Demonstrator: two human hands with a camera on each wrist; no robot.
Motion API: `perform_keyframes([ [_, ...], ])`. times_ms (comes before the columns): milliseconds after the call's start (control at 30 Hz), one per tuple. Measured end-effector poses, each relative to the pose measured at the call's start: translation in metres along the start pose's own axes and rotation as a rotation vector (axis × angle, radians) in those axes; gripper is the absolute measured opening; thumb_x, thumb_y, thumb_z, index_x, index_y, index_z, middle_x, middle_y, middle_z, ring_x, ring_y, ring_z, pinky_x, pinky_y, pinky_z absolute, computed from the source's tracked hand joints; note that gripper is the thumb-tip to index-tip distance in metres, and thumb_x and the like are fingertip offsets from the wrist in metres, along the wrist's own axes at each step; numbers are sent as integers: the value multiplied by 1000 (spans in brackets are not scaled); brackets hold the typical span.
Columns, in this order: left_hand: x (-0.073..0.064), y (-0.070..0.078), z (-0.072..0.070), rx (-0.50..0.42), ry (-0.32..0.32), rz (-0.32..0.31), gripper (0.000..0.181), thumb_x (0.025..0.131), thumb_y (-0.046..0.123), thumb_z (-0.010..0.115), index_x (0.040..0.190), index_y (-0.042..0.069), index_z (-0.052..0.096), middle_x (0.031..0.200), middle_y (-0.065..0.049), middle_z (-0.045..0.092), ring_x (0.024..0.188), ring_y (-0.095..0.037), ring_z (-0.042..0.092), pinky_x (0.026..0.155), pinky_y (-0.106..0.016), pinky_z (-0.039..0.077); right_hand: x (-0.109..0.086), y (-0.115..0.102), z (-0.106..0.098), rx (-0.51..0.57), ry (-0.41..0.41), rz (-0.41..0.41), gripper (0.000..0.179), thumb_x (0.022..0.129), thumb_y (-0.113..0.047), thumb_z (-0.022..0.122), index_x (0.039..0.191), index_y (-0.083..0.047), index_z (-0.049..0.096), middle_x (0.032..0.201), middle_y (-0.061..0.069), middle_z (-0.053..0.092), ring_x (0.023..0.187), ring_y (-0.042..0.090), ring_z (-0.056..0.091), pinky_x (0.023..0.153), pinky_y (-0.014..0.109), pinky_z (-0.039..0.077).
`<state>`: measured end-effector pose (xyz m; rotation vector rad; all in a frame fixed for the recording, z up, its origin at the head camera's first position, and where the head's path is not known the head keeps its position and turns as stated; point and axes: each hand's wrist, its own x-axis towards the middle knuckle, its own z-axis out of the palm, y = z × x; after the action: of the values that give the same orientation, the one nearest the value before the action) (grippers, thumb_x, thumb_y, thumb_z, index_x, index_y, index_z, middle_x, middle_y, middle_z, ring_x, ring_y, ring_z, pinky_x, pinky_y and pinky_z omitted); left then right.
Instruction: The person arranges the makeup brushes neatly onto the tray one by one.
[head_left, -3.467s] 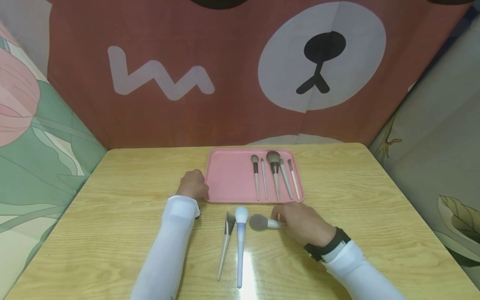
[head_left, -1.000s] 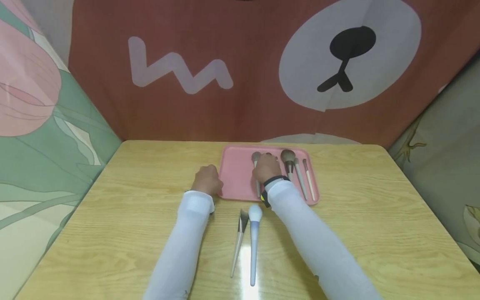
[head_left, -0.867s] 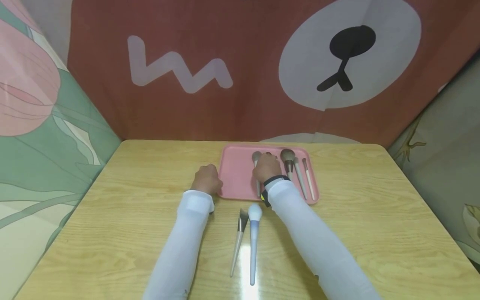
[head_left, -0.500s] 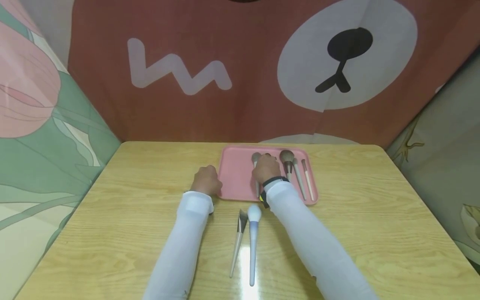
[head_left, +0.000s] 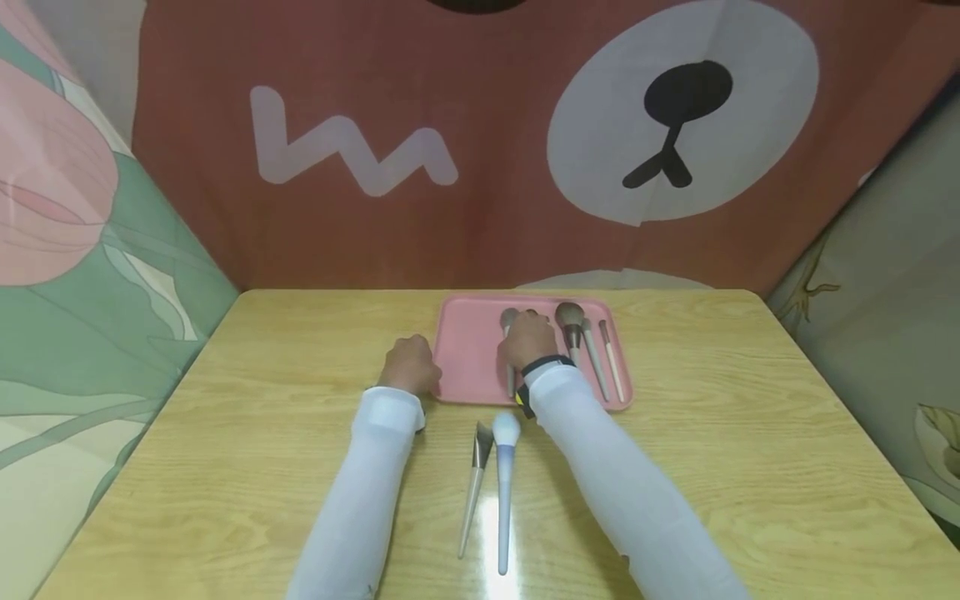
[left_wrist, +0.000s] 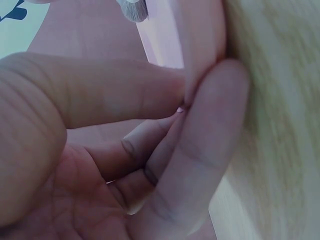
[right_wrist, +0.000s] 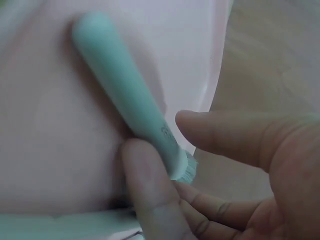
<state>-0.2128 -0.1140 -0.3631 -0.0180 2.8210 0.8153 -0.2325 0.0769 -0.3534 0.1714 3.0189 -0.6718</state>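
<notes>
My left hand (head_left: 409,365) pinches the left rim of the pink tray (head_left: 468,354) between thumb and fingers; the left wrist view shows the rim (left_wrist: 202,35) between them. Inside the tray is my right hand (head_left: 529,340), over a makeup brush (head_left: 510,317) with a round grey head. Up close, that brush's pale green-looking handle (right_wrist: 120,82) lies on the tray, the index finger (right_wrist: 145,165) against one side. On the other side the thumb (right_wrist: 200,125) stands a small gap away from it. Most of the brush's bristles are hidden behind the fingers in this view.
Right of my right hand lie a large fluffy brush (head_left: 570,317), a slim brush (head_left: 596,362) and a thin white-handled brush (head_left: 612,362). On the wooden table (head_left: 247,467) before the tray are an angled brush (head_left: 476,479) and a white-headed brush with a bluish handle (head_left: 505,483).
My right hand has carried the round grey brush from the table into the tray, left of the others. Over the last second both hands have stayed nearly still; the view shifts slightly.
</notes>
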Motion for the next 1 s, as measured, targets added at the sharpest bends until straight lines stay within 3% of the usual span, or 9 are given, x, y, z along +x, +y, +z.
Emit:
perform_keyframes([
  [200,-2,1,1,-12,-1,-12,9,80,-1,69,89,-3,72,87,-18,72,69,-26,62,59,-31,53,-6,5,-6,5,-3,-49,24,88,-16,72,98,6,73,113,25,72,104,43,71,92,51,61],
  [367,-2,1,2,-11,-1,-12,7,80,-1,69,86,-2,72,84,-17,71,68,-25,61,59,-30,52,-19,13,-7,43,-7,-105,51,92,-22,74,128,12,61,129,29,64,117,46,65,100,54,57],
  [400,-2,1,3,-8,2,-8,6,80,-1,69,86,-2,72,84,-16,71,68,-25,61,59,-30,52,-22,15,-7,37,-2,-118,51,93,-23,75,126,13,62,131,28,63,118,46,64,101,55,56],
  [467,-2,1,3,-5,6,0,6,80,-1,69,84,-2,72,83,-16,71,67,-26,62,60,-31,53,-28,18,-7,40,6,-131,41,93,-24,76,114,10,67,117,24,67,106,41,68,93,51,59],
  [533,-2,1,4,-5,8,7,5,79,-1,68,83,-1,72,83,-16,71,68,-26,62,60,-31,54,-34,21,-6,49,17,-145,28,93,-24,77,90,2,68,93,16,69,84,32,68,74,42,59],
  [600,-2,1,4,-11,3,6,7,79,-1,68,85,-2,72,84,-17,72,68,-27,64,61,-32,55,-40,23,-5,84,16,-148,33,94,-24,76,71,-7,60,72,7,61,64,22,60,58,34,51],
  [733,-2,0,5,-18,-6,-1,11,78,-2,70,89,-3,72,87,-18,73,71,-28,65,63,-33,57,-53,25,-6,153,19,-148,24,95,-24,76,94,-1,70,73,6,66,63,18,59,61,31,51],
  [833,-2,0,4,-15,-3,-2,12,78,-2,71,90,-3,72,88,-18,73,71,-27,65,62,-33,57,-62,25,-8,198,17,-147,42,95,-24,77,123,6,68,90,13,74,68,18,64,66,33,55],
  [1000,-2,0,1,4,14,8,8,78,0,69,86,-1,70,85,-16,70,70,-27,63,61,-32,55,-75,25,-10,231,30,-194,40,93,-22,78,123,4,69,100,16,75,67,16,63,63,28,51],
])
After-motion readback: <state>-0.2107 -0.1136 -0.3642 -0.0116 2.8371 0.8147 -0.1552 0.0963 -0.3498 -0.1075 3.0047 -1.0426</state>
